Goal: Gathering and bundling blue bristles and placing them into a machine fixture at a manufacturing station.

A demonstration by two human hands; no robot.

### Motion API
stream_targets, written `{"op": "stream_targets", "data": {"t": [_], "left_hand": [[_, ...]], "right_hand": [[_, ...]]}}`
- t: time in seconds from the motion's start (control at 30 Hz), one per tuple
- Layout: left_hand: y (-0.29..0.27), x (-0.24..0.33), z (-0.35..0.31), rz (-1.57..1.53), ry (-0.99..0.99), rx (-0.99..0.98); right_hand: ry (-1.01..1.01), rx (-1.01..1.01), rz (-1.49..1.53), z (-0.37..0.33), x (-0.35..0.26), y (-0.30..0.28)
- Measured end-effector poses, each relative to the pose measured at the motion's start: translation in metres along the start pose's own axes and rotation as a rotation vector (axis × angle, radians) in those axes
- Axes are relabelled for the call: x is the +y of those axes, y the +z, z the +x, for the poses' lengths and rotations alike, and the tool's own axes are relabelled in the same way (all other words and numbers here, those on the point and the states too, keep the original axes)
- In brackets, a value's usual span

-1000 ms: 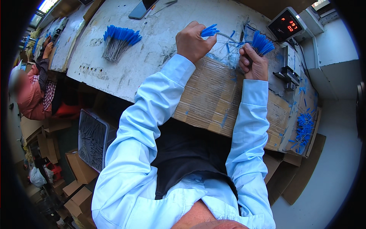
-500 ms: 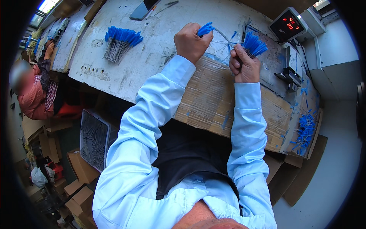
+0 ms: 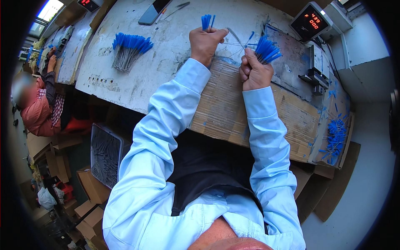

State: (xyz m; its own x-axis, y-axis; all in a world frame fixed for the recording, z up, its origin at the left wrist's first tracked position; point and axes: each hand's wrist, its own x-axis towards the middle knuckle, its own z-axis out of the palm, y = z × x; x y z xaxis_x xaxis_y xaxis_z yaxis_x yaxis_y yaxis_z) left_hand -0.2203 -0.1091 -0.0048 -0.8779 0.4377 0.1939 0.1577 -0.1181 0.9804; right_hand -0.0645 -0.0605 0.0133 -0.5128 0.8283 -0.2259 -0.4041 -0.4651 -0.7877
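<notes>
My left hand (image 3: 203,45) is closed around a few thin wire brushes (image 3: 206,21), their blue ends standing above the fist. To its right, my right hand (image 3: 257,73) grips a thicker bunch of blue-ended wire brushes (image 3: 267,51), fanned out past the thumb. Between the hands a grey bristled wire (image 3: 236,36) slants down from my left fingertips toward the right hand. Loose blue-ended pieces (image 3: 251,36) lie on the table behind it. Farther left, a large bundle of the same brushes (image 3: 130,49) rests on the tabletop. My fists hide the lower parts of both held bunches.
Cardboard (image 3: 225,100) covers the table's near edge. A phone (image 3: 154,12) and tweezers (image 3: 177,9) lie at the back. On the right are a red-digit display (image 3: 310,21), a metal fixture (image 3: 316,75) and a blue brush pile (image 3: 336,137). A person (image 3: 39,104) works at far left.
My left hand has turned so its blue ends point up, and a bristled wire now stretches from its fingertips. Both hands sit slightly farther left in the picture; the view has shifted a little.
</notes>
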Motion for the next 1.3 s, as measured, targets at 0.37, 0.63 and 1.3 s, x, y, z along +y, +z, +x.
{"op": "stream_targets", "data": {"t": [0.37,0.63,1.3], "left_hand": [[-0.023,0.006,0.014,-0.493,-0.438,-0.560],[-0.024,0.021,0.010,-0.471,-0.386,-0.728],[-0.026,0.017,0.011,-0.511,-0.341,-0.779]], "right_hand": [[0.061,-0.242,-0.097,0.033,-0.033,-0.034],[-0.113,-0.211,-0.165,0.027,-0.036,-0.031],[-0.038,-0.218,-0.410,0.019,-0.040,-0.027]]}}
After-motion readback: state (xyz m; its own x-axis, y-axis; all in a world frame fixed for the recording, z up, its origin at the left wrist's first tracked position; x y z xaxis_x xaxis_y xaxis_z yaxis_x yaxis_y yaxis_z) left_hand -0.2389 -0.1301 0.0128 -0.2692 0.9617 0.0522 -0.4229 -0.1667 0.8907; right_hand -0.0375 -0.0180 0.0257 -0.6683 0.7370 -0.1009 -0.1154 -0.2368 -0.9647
